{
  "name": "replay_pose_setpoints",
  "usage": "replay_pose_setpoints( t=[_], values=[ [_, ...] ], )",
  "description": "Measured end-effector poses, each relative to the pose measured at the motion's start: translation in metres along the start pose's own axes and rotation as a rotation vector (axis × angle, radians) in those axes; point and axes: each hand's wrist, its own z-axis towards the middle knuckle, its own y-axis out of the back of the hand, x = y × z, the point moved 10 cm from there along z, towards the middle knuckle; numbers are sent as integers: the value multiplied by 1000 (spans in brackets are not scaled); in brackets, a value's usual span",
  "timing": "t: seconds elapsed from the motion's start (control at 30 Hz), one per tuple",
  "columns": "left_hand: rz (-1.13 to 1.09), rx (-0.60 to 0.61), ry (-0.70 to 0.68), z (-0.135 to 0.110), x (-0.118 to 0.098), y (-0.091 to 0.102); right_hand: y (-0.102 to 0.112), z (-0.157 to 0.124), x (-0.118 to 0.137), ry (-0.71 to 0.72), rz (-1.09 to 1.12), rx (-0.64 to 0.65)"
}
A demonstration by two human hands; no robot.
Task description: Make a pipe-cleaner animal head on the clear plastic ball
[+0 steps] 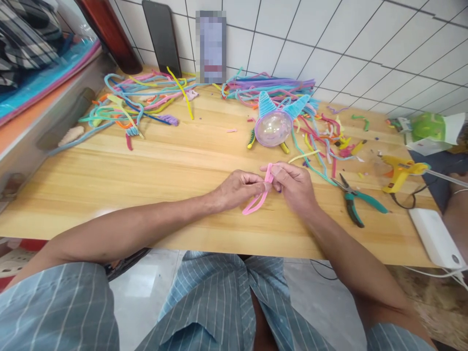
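Observation:
A pink pipe cleaner (256,204), bent into a loop, is pinched between both my hands just above the wooden table (153,165). My left hand (237,189) grips it from the left with closed fingers. My right hand (294,186) closes on its upper end from the right. Beyond my hands stands a clear iridescent ball (273,127) with two blue pipe-cleaner horns on top.
Heaps of coloured pipe cleaners (146,100) cover the back of the table. Green-handled pliers (356,199) and a yellow glue gun (400,173) lie to the right, with a white power bank (435,238) near the edge. Two phones (163,36) lean on the tiled wall.

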Motion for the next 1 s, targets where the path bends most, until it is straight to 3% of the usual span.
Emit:
replay_pose_setpoints(
  t=[0.3,0.67,0.87,1.0],
  values=[
    [109,-1,-52,-1,-2,2,-3,-2,8,-18,-107,21],
    [126,-6,-53,0,4,2,-5,-2,5,-36,-87,35],
    [128,-31,-51,1,0,4,-1,0,-1,-65,-53,23],
    [95,11,-16,0,0,0,13,5,-8,-83,34,-44]
  ],
)
